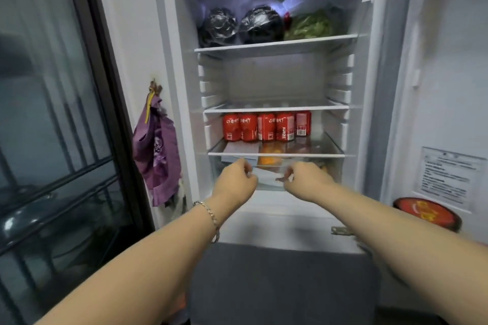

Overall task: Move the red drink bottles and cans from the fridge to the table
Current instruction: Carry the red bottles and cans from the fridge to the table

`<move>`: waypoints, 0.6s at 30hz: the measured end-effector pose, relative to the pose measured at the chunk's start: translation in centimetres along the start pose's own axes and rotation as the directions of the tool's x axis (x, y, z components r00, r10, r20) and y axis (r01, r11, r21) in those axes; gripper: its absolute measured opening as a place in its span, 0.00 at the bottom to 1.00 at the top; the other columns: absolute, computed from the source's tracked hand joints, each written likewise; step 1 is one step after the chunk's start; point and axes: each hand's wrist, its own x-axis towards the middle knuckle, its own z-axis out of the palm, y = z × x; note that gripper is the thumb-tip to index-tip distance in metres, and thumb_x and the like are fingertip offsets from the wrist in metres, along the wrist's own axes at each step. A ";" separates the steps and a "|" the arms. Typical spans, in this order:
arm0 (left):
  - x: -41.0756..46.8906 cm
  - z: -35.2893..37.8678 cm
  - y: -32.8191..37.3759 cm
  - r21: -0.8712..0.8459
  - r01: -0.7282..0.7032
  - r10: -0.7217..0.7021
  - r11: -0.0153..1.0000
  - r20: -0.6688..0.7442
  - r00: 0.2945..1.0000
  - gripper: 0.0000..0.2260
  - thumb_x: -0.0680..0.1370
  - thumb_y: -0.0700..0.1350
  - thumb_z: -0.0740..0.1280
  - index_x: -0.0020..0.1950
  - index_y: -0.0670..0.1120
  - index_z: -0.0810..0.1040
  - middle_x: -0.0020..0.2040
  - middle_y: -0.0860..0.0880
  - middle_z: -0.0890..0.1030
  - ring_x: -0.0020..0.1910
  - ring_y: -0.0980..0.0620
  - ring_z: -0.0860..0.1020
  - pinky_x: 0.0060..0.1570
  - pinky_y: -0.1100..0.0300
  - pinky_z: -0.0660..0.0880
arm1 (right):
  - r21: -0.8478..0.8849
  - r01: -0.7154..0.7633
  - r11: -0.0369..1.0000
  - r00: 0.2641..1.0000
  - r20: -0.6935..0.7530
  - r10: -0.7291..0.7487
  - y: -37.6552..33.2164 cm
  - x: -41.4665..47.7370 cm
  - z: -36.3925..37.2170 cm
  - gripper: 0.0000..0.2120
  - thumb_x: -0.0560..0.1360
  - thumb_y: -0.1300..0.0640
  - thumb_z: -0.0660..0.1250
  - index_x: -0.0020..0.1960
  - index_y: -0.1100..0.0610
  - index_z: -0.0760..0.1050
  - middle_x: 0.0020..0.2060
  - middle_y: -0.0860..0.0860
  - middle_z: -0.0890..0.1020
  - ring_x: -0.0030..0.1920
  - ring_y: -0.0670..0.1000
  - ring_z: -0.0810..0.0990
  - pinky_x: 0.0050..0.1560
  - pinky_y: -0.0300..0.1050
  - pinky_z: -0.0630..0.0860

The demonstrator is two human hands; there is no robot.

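The fridge stands open in front of me. Several red drink cans stand in a row on its third glass shelf, labels facing out. Both arms reach toward the fridge. My left hand hangs just below the shelf's front edge, fingers loosely curled, holding nothing. My right hand is level with it to the right, fingers also loosely curled and empty. Both hands are below the cans and apart from them. A red lid or bottle top shows in the door rack at the right, blurred.
The top shelf holds two black bags and leafy greens in plastic. The second shelf is bare. A clear drawer under the cans holds orange items. The fridge door is swung open right. A purple bag hangs left, beside a dark glass door.
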 end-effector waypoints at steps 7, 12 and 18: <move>12.8 3.8 -1.9 -0.113 -0.032 0.024 0.993 -0.070 0.997 0.13 0.76 0.40 0.65 0.60 0.43 0.72 0.48 0.48 0.74 0.44 0.50 0.74 0.45 0.59 0.71 | 0.233 -0.069 0.970 0.988 -0.122 0.099 0.5 12.8 1.9 0.11 0.74 0.55 0.64 0.55 0.55 0.74 0.51 0.52 0.77 0.46 0.54 0.79 0.40 0.46 0.77; 21.3 6.7 -3.3 -0.132 -0.073 0.075 0.989 0.011 0.997 0.19 0.74 0.42 0.68 0.64 0.43 0.71 0.61 0.47 0.74 0.58 0.48 0.75 0.59 0.57 0.71 | 0.362 -0.128 0.923 0.975 -0.125 0.184 1.8 20.5 4.1 0.20 0.73 0.57 0.67 0.65 0.55 0.70 0.62 0.57 0.71 0.61 0.59 0.73 0.64 0.55 0.71; 29.4 9.2 -5.2 0.101 0.048 -0.058 0.994 0.093 0.994 0.34 0.72 0.52 0.70 0.74 0.56 0.56 0.70 0.40 0.57 0.69 0.39 0.60 0.69 0.48 0.62 | 0.316 -0.230 0.921 0.969 -0.017 0.248 4.3 28.5 5.5 0.38 0.71 0.46 0.69 0.75 0.44 0.54 0.71 0.60 0.60 0.71 0.62 0.60 0.72 0.55 0.60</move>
